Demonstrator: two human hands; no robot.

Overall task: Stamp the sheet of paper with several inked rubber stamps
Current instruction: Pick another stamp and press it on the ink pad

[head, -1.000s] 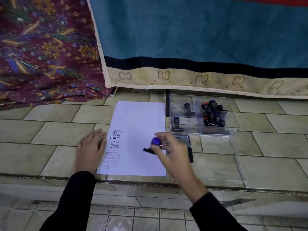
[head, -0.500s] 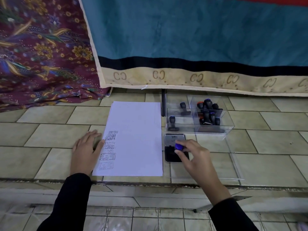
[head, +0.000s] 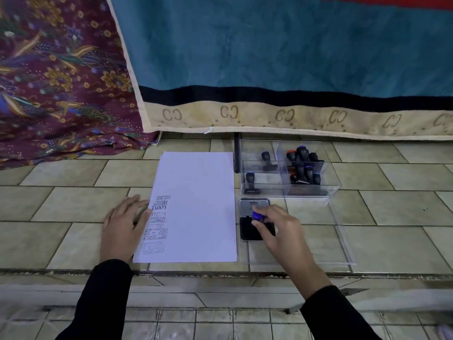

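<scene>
Stamp has been moved off the paper and is pressed on the ink pad just right of the paper, pinched by the right hand. The paper's left edge is pinned by the flat left hand. Inking seems under way.

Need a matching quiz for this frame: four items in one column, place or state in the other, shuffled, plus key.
1. white sheet of paper
2. blue-capped rubber stamp
3. black ink pad in open silver case
4. clear plastic box

A. holds spare stamps
B. lies right of the sheet, under the stamp
C. left hand touches its left edge
D. gripped by right hand

Pairs: 1-C, 2-D, 3-B, 4-A
</scene>
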